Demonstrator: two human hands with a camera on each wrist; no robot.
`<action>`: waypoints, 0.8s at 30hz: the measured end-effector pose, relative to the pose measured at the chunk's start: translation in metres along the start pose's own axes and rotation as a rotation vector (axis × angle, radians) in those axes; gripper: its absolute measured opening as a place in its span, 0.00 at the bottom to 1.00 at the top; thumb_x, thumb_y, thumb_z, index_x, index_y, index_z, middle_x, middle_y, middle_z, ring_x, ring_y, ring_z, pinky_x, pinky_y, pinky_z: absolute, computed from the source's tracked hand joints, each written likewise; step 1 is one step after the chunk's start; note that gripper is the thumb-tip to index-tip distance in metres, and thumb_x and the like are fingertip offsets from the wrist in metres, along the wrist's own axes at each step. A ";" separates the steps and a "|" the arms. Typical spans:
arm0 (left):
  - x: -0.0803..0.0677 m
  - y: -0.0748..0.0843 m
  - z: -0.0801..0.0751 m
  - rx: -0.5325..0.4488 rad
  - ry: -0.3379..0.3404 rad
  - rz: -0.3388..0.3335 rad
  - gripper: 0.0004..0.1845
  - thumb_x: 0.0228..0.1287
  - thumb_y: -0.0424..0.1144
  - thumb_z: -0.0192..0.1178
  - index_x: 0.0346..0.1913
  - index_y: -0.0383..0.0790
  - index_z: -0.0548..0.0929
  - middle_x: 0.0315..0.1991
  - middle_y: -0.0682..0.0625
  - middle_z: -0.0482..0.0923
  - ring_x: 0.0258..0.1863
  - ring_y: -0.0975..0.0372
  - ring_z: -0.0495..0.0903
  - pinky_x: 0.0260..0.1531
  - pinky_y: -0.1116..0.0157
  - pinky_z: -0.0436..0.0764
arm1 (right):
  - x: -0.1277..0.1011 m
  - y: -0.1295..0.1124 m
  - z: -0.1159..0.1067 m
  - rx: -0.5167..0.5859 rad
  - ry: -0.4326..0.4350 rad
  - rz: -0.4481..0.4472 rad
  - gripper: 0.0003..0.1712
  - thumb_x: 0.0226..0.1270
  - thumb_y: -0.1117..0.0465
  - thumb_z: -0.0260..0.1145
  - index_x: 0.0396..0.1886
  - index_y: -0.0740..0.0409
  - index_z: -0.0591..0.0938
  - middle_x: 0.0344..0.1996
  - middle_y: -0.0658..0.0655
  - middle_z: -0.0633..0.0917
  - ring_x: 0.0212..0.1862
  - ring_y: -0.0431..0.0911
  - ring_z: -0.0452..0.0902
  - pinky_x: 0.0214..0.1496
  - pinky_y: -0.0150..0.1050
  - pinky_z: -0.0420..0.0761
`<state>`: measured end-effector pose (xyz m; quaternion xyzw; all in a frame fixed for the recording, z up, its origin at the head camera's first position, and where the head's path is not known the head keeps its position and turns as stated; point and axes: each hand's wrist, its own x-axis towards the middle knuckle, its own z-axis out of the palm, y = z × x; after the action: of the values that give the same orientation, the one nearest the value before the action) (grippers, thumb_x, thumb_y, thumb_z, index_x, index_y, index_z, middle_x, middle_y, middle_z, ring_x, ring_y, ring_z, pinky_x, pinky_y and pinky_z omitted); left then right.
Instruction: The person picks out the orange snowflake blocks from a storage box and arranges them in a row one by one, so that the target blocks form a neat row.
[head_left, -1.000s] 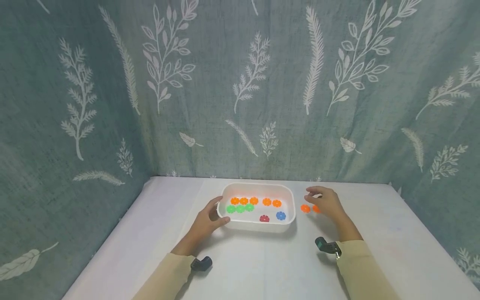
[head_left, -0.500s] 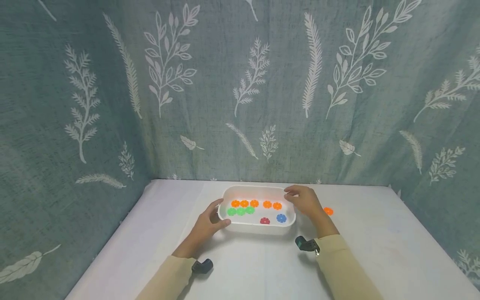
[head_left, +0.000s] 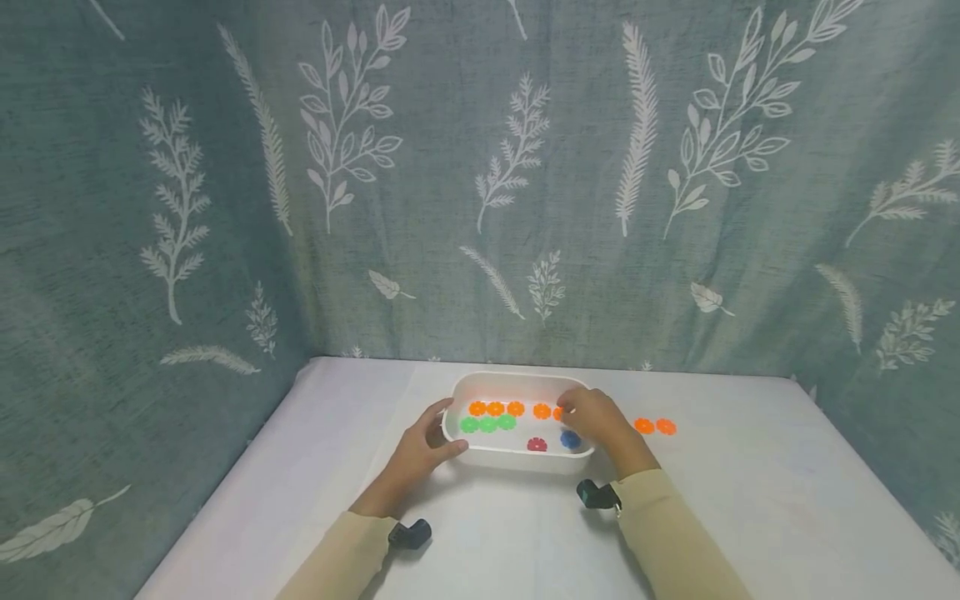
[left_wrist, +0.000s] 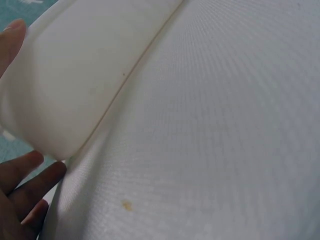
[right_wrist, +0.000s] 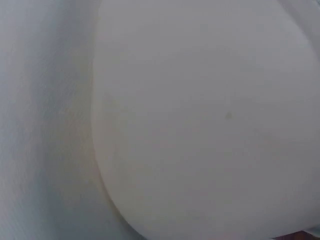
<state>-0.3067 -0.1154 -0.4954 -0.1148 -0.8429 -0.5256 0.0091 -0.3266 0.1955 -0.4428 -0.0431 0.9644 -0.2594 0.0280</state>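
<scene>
A white plastic tray holds flower-shaped discs: several orange ones in a row, several green discs, a red disc and a blue disc. My left hand grips the tray's left end, thumb at the front, fingers behind; the left wrist view has thumb and fingers against its outer wall. Inside the tray's right end, my right hand pinches with curled fingers at the rightmost orange disc, which they partly cover. The tray's wall fills most of the right wrist view.
Two orange discs lie on the white-covered table, right of the tray. Behind the table hangs a green-grey leaf-patterned curtain, which also closes the left side. A small dark wrist device sits on each wrist.
My right hand has moved left from above the loose orange discs, over the tray's right rim, and down to the rightmost orange disc inside. My left hand keeps its grip on the tray.
</scene>
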 end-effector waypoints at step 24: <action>-0.002 0.002 0.000 0.019 0.017 0.003 0.43 0.53 0.52 0.73 0.72 0.59 0.64 0.67 0.41 0.68 0.65 0.48 0.69 0.62 0.41 0.65 | 0.001 -0.001 0.002 -0.024 -0.035 0.025 0.19 0.60 0.67 0.69 0.52 0.53 0.84 0.35 0.50 0.83 0.42 0.48 0.76 0.54 0.50 0.78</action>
<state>-0.3045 -0.1146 -0.4939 -0.1117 -0.8476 -0.5185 0.0182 -0.3273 0.1937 -0.4438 -0.0358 0.9673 -0.2465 0.0476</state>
